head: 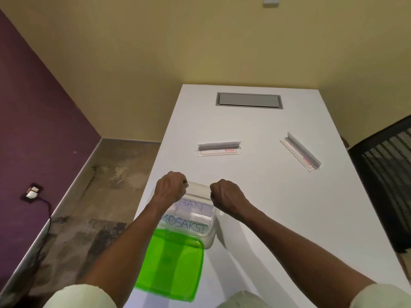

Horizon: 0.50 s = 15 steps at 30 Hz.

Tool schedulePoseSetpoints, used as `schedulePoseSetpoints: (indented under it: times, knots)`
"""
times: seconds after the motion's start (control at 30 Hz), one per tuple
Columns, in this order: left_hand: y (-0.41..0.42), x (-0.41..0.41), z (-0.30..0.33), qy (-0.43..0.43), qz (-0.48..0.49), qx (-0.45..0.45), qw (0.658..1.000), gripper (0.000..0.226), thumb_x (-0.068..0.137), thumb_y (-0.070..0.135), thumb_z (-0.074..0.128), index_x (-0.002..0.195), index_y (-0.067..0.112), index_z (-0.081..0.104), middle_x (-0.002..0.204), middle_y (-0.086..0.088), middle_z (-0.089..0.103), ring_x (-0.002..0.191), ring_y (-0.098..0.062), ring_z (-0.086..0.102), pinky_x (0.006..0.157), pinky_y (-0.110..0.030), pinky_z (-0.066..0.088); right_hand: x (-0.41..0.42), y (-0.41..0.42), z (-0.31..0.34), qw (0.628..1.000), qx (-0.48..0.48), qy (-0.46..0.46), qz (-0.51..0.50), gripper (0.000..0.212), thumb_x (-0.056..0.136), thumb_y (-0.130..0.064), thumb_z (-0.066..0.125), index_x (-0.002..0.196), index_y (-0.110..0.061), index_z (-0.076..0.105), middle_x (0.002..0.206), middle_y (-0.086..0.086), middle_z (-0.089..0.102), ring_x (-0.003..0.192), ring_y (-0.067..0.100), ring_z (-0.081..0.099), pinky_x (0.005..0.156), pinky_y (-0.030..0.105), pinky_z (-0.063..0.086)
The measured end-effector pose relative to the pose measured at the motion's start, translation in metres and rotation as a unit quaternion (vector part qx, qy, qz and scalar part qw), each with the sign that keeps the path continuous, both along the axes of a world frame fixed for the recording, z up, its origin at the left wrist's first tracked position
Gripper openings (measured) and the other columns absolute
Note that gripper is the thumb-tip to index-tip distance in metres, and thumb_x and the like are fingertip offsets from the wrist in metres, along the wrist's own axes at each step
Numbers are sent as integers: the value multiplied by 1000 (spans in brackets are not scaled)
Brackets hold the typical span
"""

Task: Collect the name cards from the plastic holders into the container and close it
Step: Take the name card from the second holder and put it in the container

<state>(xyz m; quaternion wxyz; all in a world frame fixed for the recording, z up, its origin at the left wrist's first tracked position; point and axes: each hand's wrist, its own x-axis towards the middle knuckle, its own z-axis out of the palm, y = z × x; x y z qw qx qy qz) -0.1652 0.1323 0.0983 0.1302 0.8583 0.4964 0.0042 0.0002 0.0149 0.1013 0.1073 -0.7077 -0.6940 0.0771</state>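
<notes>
My left hand (170, 188) and my right hand (226, 196) are both closed on the ends of a clear plastic holder (198, 187), held just above the far end of the clear container (211, 232). A white name card reading "...HAN" (195, 207) shows right below the holder. I cannot tell whether it is still in the holder or lies in the container. Another card reading "KOSAKSI" (184, 225) lies inside the container. The green translucent lid (171, 267) rests against the container's near side. Two more clear holders (219, 148) (300, 152) lie on the white table with no card visible in them.
The white table (266, 196) has a grey cable hatch (249, 99) at its far end. The container and lid sit by the table's left edge, the lid overhanging it. A black mesh chair (387, 181) stands at the right. Bare floor and a wall socket with cable (32, 193) lie to the left.
</notes>
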Motion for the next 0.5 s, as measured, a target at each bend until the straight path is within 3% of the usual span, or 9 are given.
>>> schedulePoseSetpoints:
  times: [0.1,0.2,0.3,0.5]
  knots:
    - [-14,12,15,-46,17,2,999,15,89,23,60,84,17,74,95,0,75,82,-22,65,64,-27,45,15,-16,8,1000,19,-4,-20,32,73,-1,56,56,-11,32,50,12,36,47,29,28,47,29,20]
    - [-27,27,29,-79,33,-6,996,17,88,22,59,82,16,74,95,2,76,78,-21,66,63,-27,47,32,-34,15,999,42,-2,-35,36,72,0,57,56,-12,27,49,2,17,46,29,26,46,29,18]
    - [-39,42,37,-96,33,-21,995,19,87,21,57,81,14,74,94,2,76,83,-20,67,69,-31,55,49,-50,14,996,58,-12,-60,34,76,-2,55,59,-12,28,52,7,28,50,29,30,48,30,20]
    - [-62,77,47,-122,30,-40,991,20,85,21,56,81,15,74,92,2,75,84,-19,67,75,-34,58,83,-88,13,989,76,-45,-118,49,60,0,71,60,-17,26,46,6,34,46,22,25,46,23,15]
